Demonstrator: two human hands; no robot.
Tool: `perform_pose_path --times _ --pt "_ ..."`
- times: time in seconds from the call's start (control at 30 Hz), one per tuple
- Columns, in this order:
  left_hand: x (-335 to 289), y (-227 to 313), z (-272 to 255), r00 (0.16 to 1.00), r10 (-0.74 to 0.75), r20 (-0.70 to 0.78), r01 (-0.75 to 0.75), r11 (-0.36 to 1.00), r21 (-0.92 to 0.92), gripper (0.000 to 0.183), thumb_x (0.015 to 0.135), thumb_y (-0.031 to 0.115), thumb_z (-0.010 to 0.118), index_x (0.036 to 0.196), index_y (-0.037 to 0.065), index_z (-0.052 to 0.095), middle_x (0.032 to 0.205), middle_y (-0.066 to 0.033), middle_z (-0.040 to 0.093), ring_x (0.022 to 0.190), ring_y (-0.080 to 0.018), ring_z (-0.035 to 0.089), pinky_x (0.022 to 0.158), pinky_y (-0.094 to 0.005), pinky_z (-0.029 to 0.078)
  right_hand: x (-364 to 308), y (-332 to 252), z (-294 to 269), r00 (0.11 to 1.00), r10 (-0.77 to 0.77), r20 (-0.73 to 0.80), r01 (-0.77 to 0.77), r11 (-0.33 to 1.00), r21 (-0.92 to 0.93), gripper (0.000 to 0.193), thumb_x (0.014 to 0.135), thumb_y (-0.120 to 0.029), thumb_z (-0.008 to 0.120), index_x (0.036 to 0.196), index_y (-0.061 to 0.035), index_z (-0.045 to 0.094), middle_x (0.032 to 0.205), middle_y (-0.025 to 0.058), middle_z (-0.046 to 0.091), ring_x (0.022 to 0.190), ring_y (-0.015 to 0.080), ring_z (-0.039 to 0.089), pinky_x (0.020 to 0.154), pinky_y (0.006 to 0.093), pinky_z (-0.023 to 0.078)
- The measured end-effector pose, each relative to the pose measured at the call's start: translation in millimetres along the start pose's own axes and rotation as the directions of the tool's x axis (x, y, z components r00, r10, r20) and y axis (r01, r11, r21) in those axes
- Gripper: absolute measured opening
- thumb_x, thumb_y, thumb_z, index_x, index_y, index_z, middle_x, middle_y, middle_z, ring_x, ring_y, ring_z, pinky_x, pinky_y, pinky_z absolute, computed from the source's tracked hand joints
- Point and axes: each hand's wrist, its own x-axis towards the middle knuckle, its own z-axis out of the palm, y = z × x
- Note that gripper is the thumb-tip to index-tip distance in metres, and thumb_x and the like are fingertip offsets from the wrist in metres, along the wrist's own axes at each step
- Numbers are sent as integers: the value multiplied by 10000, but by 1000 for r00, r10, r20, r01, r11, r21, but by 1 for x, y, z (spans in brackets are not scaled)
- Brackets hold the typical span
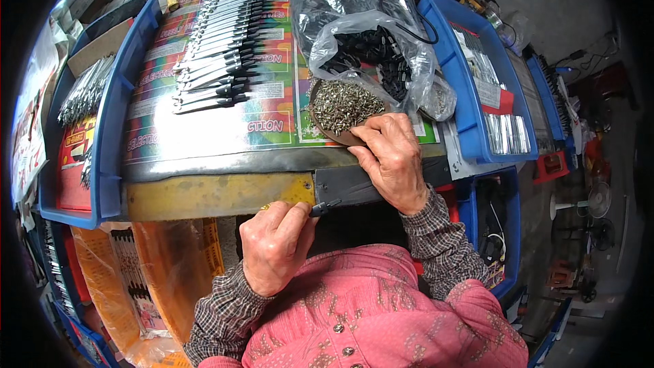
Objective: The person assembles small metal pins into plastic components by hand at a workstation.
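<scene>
A small black part (321, 208) is pinched between thumb and curled fingers of the left hand (276, 245), held just below the near edge of the counter (218, 194). The right hand (390, 157) is laid half-curled over the near rim of a brown dish (334, 135) heaped with small metal screws (343, 103); whether anything is gripped cannot be told. Farther off, a clear bag of black parts (371, 51) is seen beside the dish, a row of assembled tools (221, 34) to the left, blue bins (470, 61) at right.
</scene>
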Motion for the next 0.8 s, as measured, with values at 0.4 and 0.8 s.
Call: perform_pose_path --times 0.4,0.8 --pt "0 5 -2 1000 -23 9 23 1000 -18 203 701 19 731 863 32 609 685 -92 539 574 -257 558 506 -355 444 5 4 -5 999 9 48 -14 994 104 162 693 -11 717 824 -22 623 853 83 600 859 271 556 766 374 449" --pt "-1 10 -6 990 -119 71 128 983 -130 168 723 2 733 849 17 622 673 -89 546 530 -205 531 482 -311 414 -19 -33 -12 998 53 24 -58 878 475 159 702 33 717 819 -20 624 764 81 618 726 246 596 646 341 478"
